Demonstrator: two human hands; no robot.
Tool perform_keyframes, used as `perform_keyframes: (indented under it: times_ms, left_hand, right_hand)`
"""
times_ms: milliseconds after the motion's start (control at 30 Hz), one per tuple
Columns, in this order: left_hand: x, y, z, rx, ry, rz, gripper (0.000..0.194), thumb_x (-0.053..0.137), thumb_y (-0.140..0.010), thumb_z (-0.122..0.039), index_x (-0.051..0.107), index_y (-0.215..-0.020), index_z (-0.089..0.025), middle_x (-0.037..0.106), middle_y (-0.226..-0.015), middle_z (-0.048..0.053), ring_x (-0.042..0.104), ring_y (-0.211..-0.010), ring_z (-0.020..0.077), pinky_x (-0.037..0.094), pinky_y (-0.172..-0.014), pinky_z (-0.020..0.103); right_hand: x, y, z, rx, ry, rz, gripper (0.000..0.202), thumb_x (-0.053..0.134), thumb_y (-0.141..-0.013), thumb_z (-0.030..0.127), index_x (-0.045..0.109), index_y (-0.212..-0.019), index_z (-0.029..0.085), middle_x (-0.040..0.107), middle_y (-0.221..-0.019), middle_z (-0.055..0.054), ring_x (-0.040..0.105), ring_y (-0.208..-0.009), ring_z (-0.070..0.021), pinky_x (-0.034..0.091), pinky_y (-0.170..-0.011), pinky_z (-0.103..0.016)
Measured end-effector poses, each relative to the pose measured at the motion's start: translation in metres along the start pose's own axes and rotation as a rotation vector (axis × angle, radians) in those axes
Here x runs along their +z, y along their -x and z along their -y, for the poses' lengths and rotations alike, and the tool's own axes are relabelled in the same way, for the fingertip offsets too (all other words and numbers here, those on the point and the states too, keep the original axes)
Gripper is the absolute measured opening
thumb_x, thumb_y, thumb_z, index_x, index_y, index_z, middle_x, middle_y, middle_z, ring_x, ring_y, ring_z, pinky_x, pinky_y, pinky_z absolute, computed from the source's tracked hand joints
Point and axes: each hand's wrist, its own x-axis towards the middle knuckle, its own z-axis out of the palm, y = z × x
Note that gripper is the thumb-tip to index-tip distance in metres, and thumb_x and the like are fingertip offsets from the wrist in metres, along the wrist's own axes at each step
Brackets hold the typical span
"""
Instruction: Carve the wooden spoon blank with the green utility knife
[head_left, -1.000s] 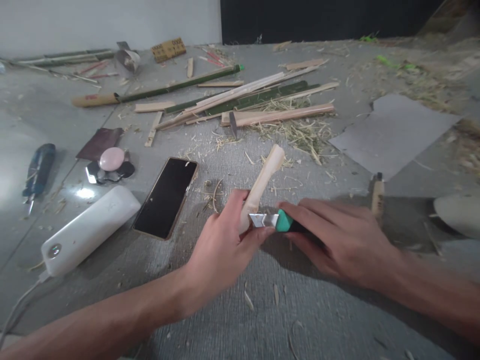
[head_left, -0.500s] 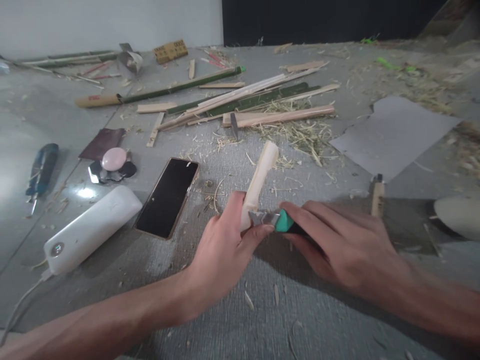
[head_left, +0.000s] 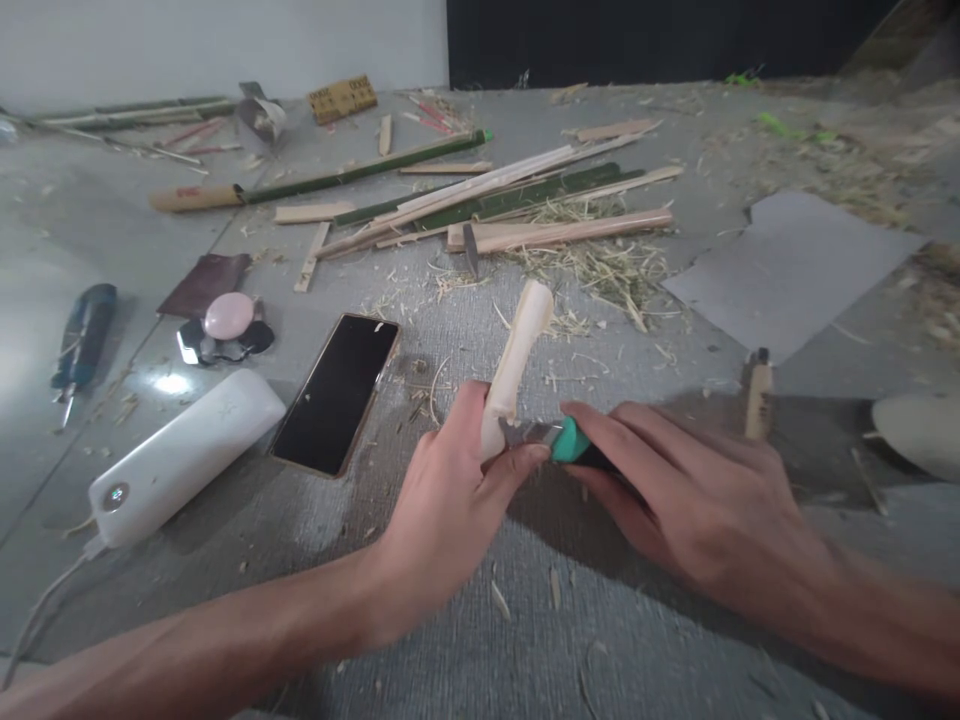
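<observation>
A short pale piece of bamboo is gripped in my left hand, its far end slanting up and away from me. My left thumb reaches along toward the blade. My right hand is closed around a utility knife with a green front and a dark handle mostly covered by the fingers. The knife's metal blade lies against the near part of the bamboo, just below a raised ring. Left of my left hand a black phone lies on the floor.
Bamboo strips and shavings lie beyond my hands. At left are a white power bank, a screwdriver and a pink round object. Sandpaper-like grey sheet lies right, above a small wooden-handled tool.
The bamboo piece has turned slightly in my left hand, and its far end sits a little further left. The knife blade is tilted differently against it. Both hands stay in nearly the same place.
</observation>
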Motion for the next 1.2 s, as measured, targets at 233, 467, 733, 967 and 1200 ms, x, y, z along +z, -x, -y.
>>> perform_keyframes:
  times_ms: [233, 467, 733, 967, 1200]
  left_hand:
    - [0.002, 0.001, -0.001, 0.057, 0.007, -0.019, 0.018, 0.062, -0.099, -0.033, 0.049, -0.089, -0.024, 0.054, -0.072, -0.006, 0.049, -0.062, 0.0119, 0.037, -0.056, 0.026]
    - [0.0, -0.001, -0.004, 0.018, 0.134, 0.005, 0.019, 0.068, -0.094, -0.031, 0.052, -0.104, -0.025, 0.059, -0.079, -0.006, 0.053, -0.065, 0.0107, 0.042, -0.053, 0.021]
    - [-0.001, 0.002, -0.003, -0.005, 0.268, 0.022, 0.016, 0.059, -0.101, -0.033, 0.048, -0.093, -0.024, 0.043, -0.066, -0.008, 0.037, -0.055, 0.0086, 0.031, -0.046, 0.021]
    - [-0.011, -0.007, 0.0, -0.034, 0.307, 0.238, 0.007, 0.053, -0.102, -0.028, 0.051, -0.108, -0.026, 0.042, -0.066, -0.008, 0.036, -0.054, 0.0095, 0.03, -0.046, 0.021]
    - [-0.034, -0.021, -0.007, -0.053, 0.254, 0.508, 0.006, 0.058, -0.096, -0.024, 0.063, -0.096, -0.021, 0.052, -0.057, -0.007, 0.047, -0.047, 0.0086, 0.037, -0.045, 0.019]
  right_hand:
    - [0.001, 0.0, -0.001, 0.023, -0.035, -0.019, 0.031, 0.058, -0.102, 0.025, 0.059, -0.13, 0.011, 0.071, -0.093, -0.005, 0.066, -0.074, -0.0161, 0.048, -0.064, -0.031]
    - [0.008, 0.002, -0.01, 0.054, -0.111, -0.034, 0.032, 0.055, -0.101, 0.027, 0.057, -0.131, 0.015, 0.075, -0.108, -0.01, 0.073, -0.085, -0.0223, 0.054, -0.067, -0.035]
    - [0.009, -0.002, -0.018, 0.13, -0.261, 0.002, 0.027, 0.052, -0.102, 0.027, 0.056, -0.127, 0.019, 0.075, -0.105, -0.009, 0.072, -0.082, -0.0205, 0.055, -0.067, -0.033]
    - [0.007, 0.003, -0.022, 0.29, -0.422, -0.221, 0.028, 0.053, -0.099, 0.028, 0.055, -0.126, 0.027, 0.068, -0.102, -0.006, 0.066, -0.081, -0.0218, 0.055, -0.073, -0.039]
    - [0.011, -0.006, -0.029, 0.198, -0.358, -0.204, 0.023, 0.069, -0.091, 0.019, 0.061, -0.11, 0.028, 0.069, -0.105, -0.005, 0.068, -0.092, -0.0228, 0.053, -0.077, -0.038]
